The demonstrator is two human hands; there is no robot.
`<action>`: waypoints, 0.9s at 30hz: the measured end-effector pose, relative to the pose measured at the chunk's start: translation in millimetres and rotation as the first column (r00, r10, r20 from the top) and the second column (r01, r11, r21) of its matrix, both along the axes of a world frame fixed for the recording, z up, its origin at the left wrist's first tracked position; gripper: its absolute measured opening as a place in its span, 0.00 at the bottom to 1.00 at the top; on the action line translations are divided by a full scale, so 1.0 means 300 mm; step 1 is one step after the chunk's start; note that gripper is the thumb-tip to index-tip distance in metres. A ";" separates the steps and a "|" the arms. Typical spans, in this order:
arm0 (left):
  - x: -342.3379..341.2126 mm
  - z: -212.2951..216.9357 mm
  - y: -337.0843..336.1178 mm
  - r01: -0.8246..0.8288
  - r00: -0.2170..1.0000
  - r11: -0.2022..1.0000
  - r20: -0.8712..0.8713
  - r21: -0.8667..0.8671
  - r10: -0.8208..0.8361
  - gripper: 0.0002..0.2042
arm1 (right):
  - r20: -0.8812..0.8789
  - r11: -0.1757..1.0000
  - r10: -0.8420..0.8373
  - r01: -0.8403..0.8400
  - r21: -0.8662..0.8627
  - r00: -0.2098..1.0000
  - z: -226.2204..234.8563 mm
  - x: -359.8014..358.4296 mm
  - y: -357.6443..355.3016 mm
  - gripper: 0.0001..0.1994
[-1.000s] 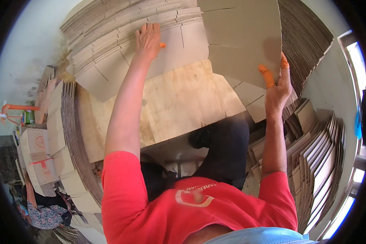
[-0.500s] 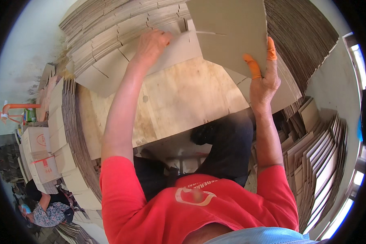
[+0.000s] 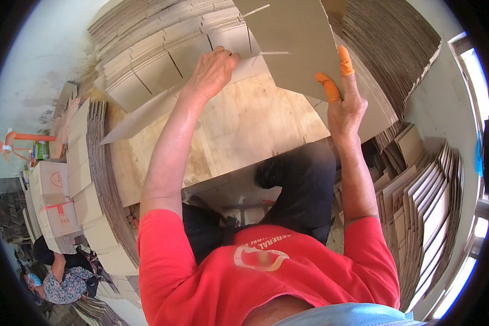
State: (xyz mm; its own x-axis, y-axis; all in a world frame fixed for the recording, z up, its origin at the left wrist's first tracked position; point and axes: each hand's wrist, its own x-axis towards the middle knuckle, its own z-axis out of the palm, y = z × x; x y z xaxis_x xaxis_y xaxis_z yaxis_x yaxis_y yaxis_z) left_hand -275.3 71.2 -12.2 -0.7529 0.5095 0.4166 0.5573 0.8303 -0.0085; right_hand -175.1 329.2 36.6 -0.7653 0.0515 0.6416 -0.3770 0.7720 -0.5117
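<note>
Cardboard sheet (image 3: pixel 296 46), slotted from its left edge, should handle as light and stiff yet liable to crease at its slots, so an unslotted edge probably gives the surest hold. It stands tilted at the far side of the wooden tabletop (image 3: pixel 239 127), just beyond the right hand (image 3: pixel 346 111), whose partly spread, orange-covered thumb and forefinger grip its right edge. To its left, the left hand (image 3: pixel 212 73), fingers curled nearly closed, holds a second sheet (image 3: pixel 141 116), the exact contact hidden.
</note>
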 end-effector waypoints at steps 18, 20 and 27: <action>0.104 0.068 0.022 0.072 0.995 0.993 -0.069 0.098 -0.066 0.04 | -0.060 0.997 0.060 -0.057 0.043 0.996 -0.019 0.057 0.000 0.31; 0.127 0.084 0.039 0.111 0.992 0.986 -0.077 0.128 -0.101 0.03 | -0.002 0.998 0.060 -0.060 0.024 0.998 -0.038 0.058 -0.006 0.31; 0.244 0.132 0.119 0.268 0.960 0.919 -0.158 0.288 -0.231 0.06 | 0.040 0.983 0.113 -0.118 0.141 0.993 -0.176 0.052 -0.014 0.37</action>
State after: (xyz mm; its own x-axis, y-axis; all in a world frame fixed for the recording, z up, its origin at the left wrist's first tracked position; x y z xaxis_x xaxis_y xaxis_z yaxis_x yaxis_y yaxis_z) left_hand -202.1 106.9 27.5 -0.5532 0.5093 0.6592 0.7570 0.6377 0.1426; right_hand -159.4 325.0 -16.1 -0.7809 -0.1284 0.6113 -0.4531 0.7902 -0.4128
